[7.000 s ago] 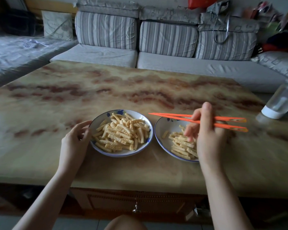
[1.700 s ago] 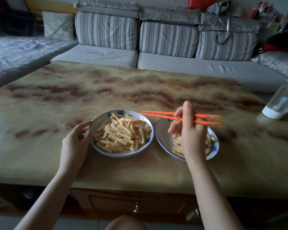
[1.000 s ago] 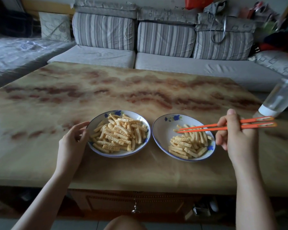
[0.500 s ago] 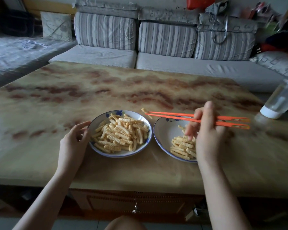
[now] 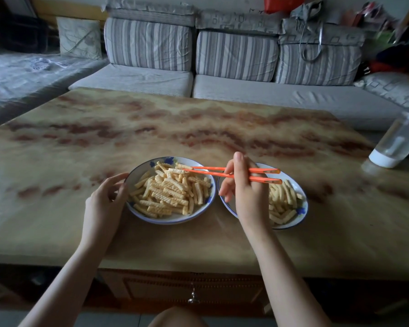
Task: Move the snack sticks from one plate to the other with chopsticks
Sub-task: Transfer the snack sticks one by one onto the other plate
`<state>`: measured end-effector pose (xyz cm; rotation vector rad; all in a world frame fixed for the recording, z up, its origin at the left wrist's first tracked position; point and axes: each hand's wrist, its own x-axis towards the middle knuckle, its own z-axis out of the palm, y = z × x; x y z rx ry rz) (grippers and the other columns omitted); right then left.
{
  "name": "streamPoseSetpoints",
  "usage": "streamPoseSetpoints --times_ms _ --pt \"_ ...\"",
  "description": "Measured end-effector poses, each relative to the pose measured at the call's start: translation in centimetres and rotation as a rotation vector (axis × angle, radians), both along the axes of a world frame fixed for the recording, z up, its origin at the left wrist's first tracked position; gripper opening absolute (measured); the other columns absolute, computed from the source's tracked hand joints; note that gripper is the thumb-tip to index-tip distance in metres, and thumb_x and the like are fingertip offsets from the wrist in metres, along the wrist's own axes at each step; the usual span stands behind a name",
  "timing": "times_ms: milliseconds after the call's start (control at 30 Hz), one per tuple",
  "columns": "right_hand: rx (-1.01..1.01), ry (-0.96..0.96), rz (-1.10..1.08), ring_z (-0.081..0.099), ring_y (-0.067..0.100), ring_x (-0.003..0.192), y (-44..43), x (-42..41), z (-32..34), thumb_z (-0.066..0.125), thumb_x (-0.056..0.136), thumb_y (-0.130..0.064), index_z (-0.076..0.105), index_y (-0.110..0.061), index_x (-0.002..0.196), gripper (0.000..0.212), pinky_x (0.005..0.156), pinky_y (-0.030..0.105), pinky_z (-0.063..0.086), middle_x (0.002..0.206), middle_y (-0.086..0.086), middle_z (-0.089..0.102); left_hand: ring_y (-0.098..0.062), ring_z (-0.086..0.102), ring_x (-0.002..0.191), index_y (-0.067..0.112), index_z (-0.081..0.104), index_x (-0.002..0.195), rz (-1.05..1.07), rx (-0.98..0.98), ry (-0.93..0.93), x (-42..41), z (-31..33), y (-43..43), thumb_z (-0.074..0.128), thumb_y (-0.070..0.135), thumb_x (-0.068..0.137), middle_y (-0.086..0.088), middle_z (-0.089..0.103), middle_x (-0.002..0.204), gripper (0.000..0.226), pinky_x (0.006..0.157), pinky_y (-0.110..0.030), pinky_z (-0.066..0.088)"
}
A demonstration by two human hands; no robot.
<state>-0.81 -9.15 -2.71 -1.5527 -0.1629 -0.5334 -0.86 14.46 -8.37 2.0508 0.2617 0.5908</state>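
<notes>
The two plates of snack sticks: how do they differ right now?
The left plate is piled with snack sticks; the right plate holds fewer. The left hand touches the left plate's rim; the right hand covers part of the right plate. The chopsticks have tips over the left plate, back ends over the right plate. Both are white, blue-rimmed.

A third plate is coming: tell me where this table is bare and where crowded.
Bare: the far half of the marbled tan tabletop, toward the grey sofa; left of the left hand; between the right blue-rimmed plate and the clear white-capped bottle. Crowded: front centre, that plate beside the fuller left plate, right hand and orange chopsticks above.
</notes>
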Motion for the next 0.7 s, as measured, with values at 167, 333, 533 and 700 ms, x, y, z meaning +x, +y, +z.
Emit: streamPoseSetpoints --times_ms 167,333,533,700 --pt "0.095 -0.029 -0.110 0.048 0.020 0.036 -2.5 -0.3 1.1 0.040 0.102 -0.031 0.053 -0.013 0.070 0.039 0.036 0.022 0.033 0.042 0.005 0.051 -0.007 0.059 0.082 0.022 0.065 0.121 -0.006 -0.006 -0.012 -0.1 0.1 -0.1 0.055 0.017 0.093 0.004 0.067 0.093 0.030 0.067 -0.012 0.040" --pt "0.154 -0.051 -0.274 0.040 0.013 0.029 -6.9 -1.7 2.7 0.038 0.103 -0.029 0.049 -0.013 0.066 0.042 0.033 0.017 0.027 0.037 0.003 0.047 0.009 0.055 0.076 0.020 0.066 0.120 -0.002 -0.017 -0.012 -0.1 0.2 -0.2 0.054 0.016 0.093 0.007 0.065 0.093 0.029 0.062 0.000 0.037" --pt "0.017 -0.065 -0.398 0.043 0.011 0.032 -10.1 -3.1 3.1 0.039 0.103 -0.027 0.046 -0.015 0.065 0.040 0.032 0.019 0.025 0.043 -0.004 0.046 0.010 0.054 0.076 0.020 0.065 0.120 0.002 -0.013 -0.005 -0.1 0.2 -0.2 0.054 0.015 0.093 0.007 0.064 0.089 0.030 0.060 0.002 0.036" --pt "-0.052 -0.044 -0.412 0.044 0.012 0.032 -10.9 -2.8 2.4 0.041 0.102 -0.029 0.048 -0.016 0.063 0.041 0.035 0.016 0.027 0.047 -0.004 0.050 0.007 0.055 0.076 0.022 0.065 0.120 -0.002 -0.009 -0.002 -0.1 0.1 -0.1 0.055 0.017 0.093 0.002 0.066 0.092 0.029 0.064 -0.005 0.038"
